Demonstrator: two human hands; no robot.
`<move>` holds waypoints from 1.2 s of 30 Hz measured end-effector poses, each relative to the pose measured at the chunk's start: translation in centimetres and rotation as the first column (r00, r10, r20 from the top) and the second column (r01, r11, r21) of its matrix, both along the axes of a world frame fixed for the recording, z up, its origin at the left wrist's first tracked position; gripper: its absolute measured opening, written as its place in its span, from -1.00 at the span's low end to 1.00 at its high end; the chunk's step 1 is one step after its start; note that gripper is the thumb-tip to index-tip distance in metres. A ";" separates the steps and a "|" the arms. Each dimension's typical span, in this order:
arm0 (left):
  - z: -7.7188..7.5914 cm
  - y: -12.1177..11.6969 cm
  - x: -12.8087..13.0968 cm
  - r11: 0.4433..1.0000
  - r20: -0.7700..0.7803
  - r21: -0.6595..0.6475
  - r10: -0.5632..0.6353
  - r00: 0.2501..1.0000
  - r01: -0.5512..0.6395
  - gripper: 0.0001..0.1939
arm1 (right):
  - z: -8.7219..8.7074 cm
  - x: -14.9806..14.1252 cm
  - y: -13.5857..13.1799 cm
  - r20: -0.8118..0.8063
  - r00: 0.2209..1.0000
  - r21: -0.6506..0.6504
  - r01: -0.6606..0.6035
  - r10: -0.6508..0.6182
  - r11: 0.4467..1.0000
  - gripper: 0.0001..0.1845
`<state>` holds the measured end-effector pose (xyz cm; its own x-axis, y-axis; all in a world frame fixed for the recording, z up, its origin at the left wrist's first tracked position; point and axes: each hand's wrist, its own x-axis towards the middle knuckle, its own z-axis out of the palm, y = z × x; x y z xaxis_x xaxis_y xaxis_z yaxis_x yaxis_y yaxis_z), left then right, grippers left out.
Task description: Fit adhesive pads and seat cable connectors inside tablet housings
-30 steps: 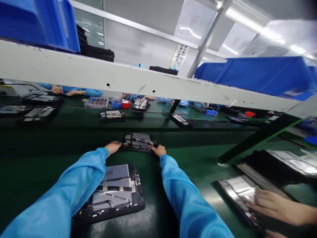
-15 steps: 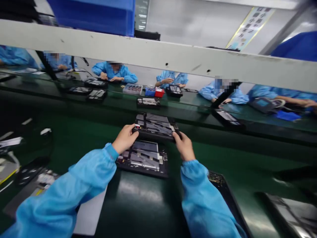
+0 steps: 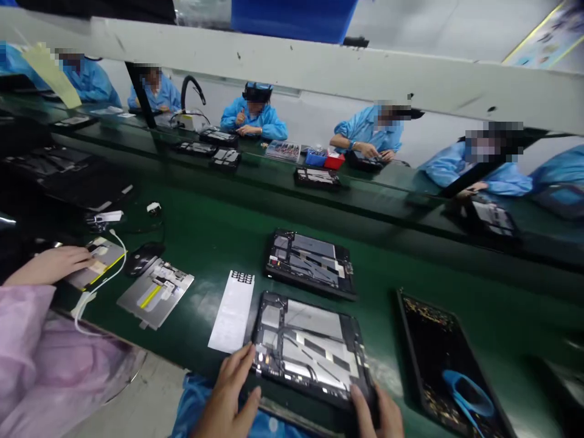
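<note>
An opened tablet (image 3: pixel 314 347), its silver battery panels and dark flat cables exposed, lies near the front edge of the green bench. At its left front corner, my left hand (image 3: pixel 230 389) touches the edge with stretched fingers, the thumb spread apart from them. My right hand (image 3: pixel 376 410) grips the right front corner, thumb on top and fingers along the side. Just behind lies a second opened tablet (image 3: pixel 310 261) of the same look, with neither hand on it. A white sheet with black labels (image 3: pixel 232 313) is left of the near tablet.
On the right, a black tray (image 3: pixel 433 347) holds small brassy parts and a blue strap (image 3: pixel 469 392). A neighbour's hand (image 3: pixel 57 264) touches a metal panel at left. Near it are another metal panel (image 3: pixel 157 292) and a mouse (image 3: pixel 141 258). A beam (image 3: pixel 283 58) crosses overhead; co-workers sit opposite.
Both hands have let go of the tablet they held at the back, which now lies on the bench. They have moved back to the near tablet. My view has turned left.
</note>
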<state>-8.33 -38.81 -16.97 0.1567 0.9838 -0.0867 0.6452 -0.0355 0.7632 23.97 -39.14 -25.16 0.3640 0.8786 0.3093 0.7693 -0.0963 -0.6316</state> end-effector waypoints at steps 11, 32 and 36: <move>0.7 15.9 -6.1 0.954 -0.247 0.292 0.002 0.969 0.073 -0.53 | 11.8 -10.5 11.8 0.068 0.794 0.026 -0.607 0.604 0.795 -0.77; -1.7 13.5 -3.9 0.882 -0.513 0.456 0.150 0.845 0.120 -0.58 | 9.5 -20.6 19.1 0.431 0.520 -0.377 -0.638 0.737 0.671 -0.87; -1.6 13.5 -3.8 0.871 -0.525 0.472 0.150 0.838 0.140 -0.57 | 9.1 -21.3 19.1 0.440 0.475 -0.380 -0.671 0.762 0.637 -0.83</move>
<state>-12.16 -25.28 -18.55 0.2229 0.9207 0.3203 0.9382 -0.2918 0.1859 2.66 -20.07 -16.02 -0.5924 0.8018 0.0784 0.7898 0.5972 -0.1395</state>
